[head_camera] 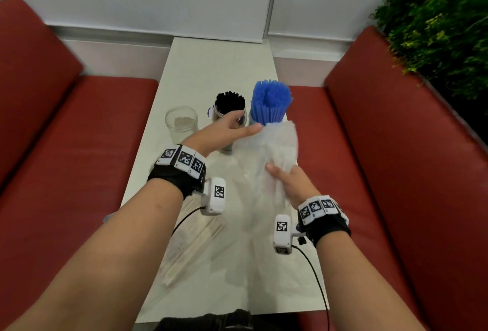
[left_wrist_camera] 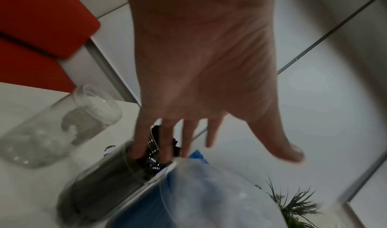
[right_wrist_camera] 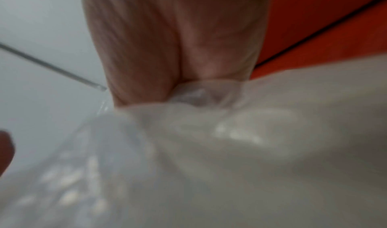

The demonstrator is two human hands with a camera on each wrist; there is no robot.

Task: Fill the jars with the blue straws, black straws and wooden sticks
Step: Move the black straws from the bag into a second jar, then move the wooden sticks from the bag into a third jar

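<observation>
The right hand (head_camera: 291,185) clutches a clear plastic bag (head_camera: 277,146); the left hand (head_camera: 224,132) spreads open beside its mouth. Just beyond, blue straws (head_camera: 270,101) and black straws (head_camera: 229,102) fill jars.

Café-style booth: red benches (head_camera: 369,130) flanking a narrow white table (head_camera: 219,66).

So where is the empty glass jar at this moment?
In the head view the empty jar stands on the white table, leftmost of the three jars, just left of the jar of black straws and beyond the left hand.
</observation>
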